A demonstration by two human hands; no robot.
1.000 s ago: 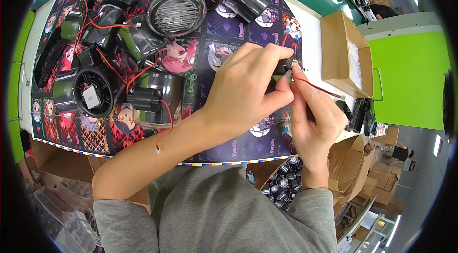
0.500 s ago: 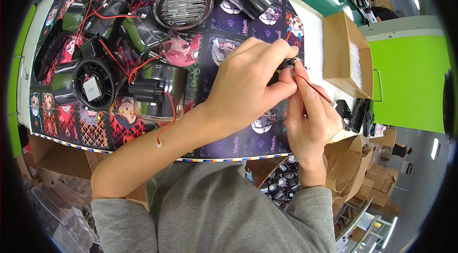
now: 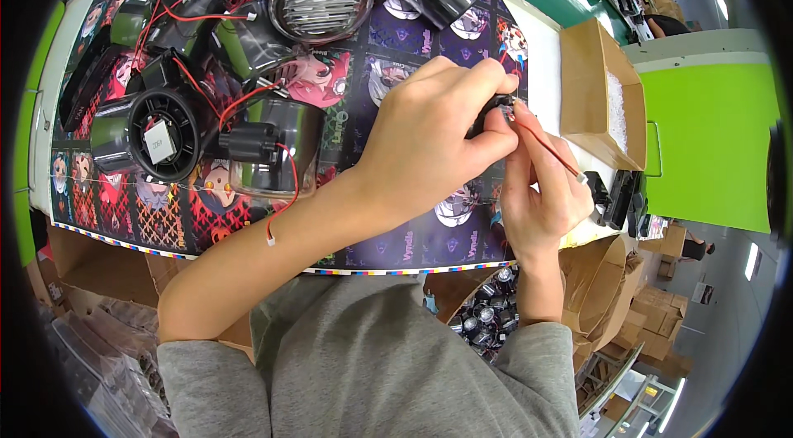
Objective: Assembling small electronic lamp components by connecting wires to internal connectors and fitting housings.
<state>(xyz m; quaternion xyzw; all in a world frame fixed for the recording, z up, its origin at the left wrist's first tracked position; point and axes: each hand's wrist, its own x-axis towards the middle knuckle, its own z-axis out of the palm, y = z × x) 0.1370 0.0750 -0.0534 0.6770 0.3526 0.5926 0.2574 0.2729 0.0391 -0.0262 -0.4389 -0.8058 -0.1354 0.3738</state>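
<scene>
Over the right part of the printed mat [image 3: 372, 252], my two hands meet at a small black part [image 3: 494, 110]. My left hand [image 3: 438, 128] grips that part between thumb and curled fingers, which cover most of it. Thumb and fingertips of my right hand [image 3: 541, 198] pinch at the part's near right side, where a red-and-black wire [image 3: 545, 147] comes out. The wire runs over the right fingers to a small white plug [image 3: 581, 178]. What lies exactly under the right fingertips is hidden.
Several clear cylinders with black fans lie to the left, among them a labelled fan [image 3: 165, 136] and a ribbed clear housing [image 3: 322, 2]. An open cardboard box [image 3: 578, 99] holding white bits stands right. Black parts [image 3: 615, 198] lie beside it. Below the table edge are similar units [image 3: 487, 314].
My hands stay together at nearly the same spot. The black part shows a little more between the fingers, and the right fingertips have shifted slightly on it.
</scene>
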